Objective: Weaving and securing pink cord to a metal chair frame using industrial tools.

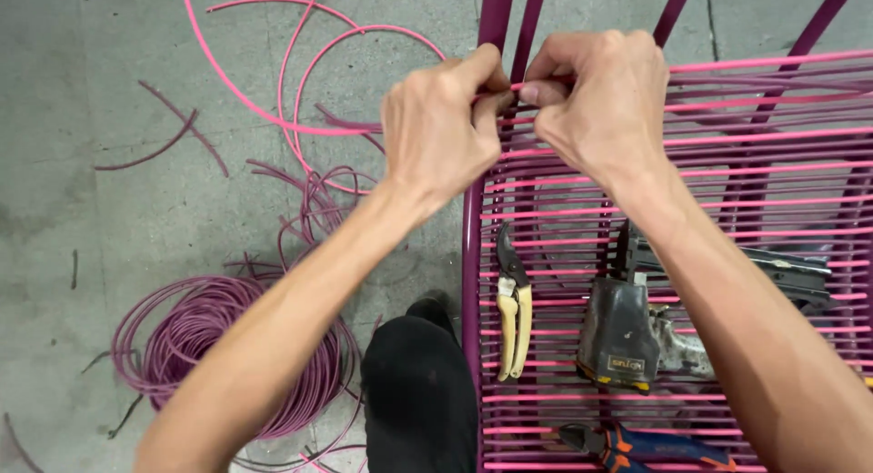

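My left hand (441, 127) and my right hand (596, 95) meet at the top left of a purple metal frame (472, 255). Both pinch the same pink plastic cord (768, 65) close to the frame's left bar, fingertips nearly touching. Rows of pink cord (727, 168) stretch across the frame to the right. The pinched spot itself is hidden by my fingers.
On the woven rows lie cream-handled pruning shears (514, 309), a dark staple gun (627, 332) and pliers with blue and orange grips (650, 446). A coil of purple cord (195, 350) and loose pink cord (300, 82) lie on the concrete floor at left. My dark-clad knee (418, 391) is below.
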